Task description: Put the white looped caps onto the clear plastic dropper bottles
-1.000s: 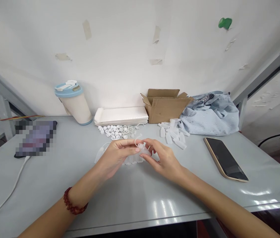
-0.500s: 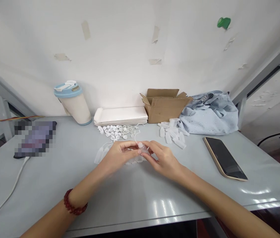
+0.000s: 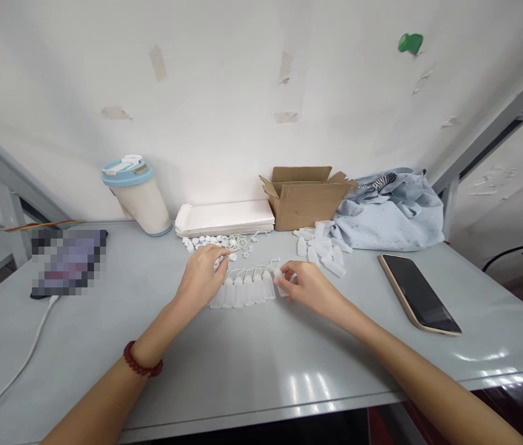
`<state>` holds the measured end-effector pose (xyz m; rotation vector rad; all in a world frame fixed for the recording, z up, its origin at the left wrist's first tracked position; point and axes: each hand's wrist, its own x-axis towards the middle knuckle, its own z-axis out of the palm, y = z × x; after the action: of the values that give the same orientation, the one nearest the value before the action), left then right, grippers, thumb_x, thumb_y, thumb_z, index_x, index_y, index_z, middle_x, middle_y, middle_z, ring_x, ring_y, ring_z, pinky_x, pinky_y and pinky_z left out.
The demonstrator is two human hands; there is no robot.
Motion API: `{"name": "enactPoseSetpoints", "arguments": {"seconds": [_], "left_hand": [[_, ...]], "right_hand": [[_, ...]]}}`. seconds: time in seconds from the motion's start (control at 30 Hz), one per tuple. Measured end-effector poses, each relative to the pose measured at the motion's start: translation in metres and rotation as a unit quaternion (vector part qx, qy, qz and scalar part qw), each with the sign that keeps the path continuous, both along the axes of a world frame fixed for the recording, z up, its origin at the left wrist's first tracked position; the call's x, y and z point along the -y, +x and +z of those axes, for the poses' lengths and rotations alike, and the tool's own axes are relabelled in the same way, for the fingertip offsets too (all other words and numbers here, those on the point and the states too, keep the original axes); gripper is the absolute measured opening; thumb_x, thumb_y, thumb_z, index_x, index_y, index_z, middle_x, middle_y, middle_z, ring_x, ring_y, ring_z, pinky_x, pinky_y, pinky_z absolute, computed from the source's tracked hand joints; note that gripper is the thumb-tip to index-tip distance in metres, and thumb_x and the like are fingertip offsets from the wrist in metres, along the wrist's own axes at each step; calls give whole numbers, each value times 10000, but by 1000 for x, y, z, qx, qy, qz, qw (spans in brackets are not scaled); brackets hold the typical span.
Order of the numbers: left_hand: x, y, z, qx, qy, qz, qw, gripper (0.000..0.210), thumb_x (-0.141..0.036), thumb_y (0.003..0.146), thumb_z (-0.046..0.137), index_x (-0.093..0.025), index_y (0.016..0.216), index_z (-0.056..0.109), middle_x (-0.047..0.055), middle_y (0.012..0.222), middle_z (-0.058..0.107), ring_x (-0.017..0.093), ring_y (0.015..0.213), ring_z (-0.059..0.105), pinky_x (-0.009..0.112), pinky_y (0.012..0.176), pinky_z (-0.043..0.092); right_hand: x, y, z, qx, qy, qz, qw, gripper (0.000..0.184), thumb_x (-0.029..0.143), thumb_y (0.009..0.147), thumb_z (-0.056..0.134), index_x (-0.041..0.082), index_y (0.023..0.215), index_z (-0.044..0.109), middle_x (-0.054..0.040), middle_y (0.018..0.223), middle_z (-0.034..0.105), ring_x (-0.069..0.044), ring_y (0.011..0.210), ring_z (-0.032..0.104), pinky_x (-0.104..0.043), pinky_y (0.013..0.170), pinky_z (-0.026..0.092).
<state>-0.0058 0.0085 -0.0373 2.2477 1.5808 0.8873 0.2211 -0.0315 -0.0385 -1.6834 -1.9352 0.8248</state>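
The right hand (image 3: 310,287) is pinching a small clear bottle (image 3: 280,276) at the end of a row of bottles (image 3: 242,290) lying on the grey table (image 3: 242,364); the left hand (image 3: 202,275), fingers loosely curled, is touching white caps (image 3: 212,244) beyond, near a cardboard box (image 3: 305,198) against the wall.

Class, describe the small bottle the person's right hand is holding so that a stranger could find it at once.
Start at the cardboard box by the wall and come forward to the row of small translucent bottles lying mid-table. The target bottle sits at the row's right end, the only one pinched by the right hand.
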Motion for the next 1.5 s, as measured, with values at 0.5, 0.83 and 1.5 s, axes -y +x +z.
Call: {"name": "enactPoseSetpoints", "arguments": {"seconds": [0.5, 0.83, 1.5], "left_hand": [[-32, 29, 3, -55, -20, -64, 996, 160, -208, 731, 521, -182, 716, 678, 106, 809, 693, 315, 876, 595, 377, 740, 445], [-31, 35, 16, 19, -39, -40, 998, 146, -228, 723, 539, -189, 748, 678, 51, 731, 692, 220, 697, 622, 323, 673, 467], [-8, 7, 22, 381, -53, 96, 918, 180, -307, 680, 701, -184, 811, 695, 18, 756, 706, 181, 724, 656, 295, 708, 523]], "right_hand": [[-21, 22, 7, 134, 98, -39, 985, 172, 222, 884, 492, 140, 925, 638, -55, 824, 685, -143, 617, 616, -245, 571, 423], [-34, 31, -1, 315, 146, -65, 935, 271, 278, 931, 439, 165, 1102, 616, -156, 993, 607, -288, 897, 591, -301, 600, 402], [-27, 25, -1, 223, 228, -66, 946, 192, 182, 882, 496, 191, 1021, 627, -95, 887, 622, -241, 890, 567, -265, 585, 376]]}}
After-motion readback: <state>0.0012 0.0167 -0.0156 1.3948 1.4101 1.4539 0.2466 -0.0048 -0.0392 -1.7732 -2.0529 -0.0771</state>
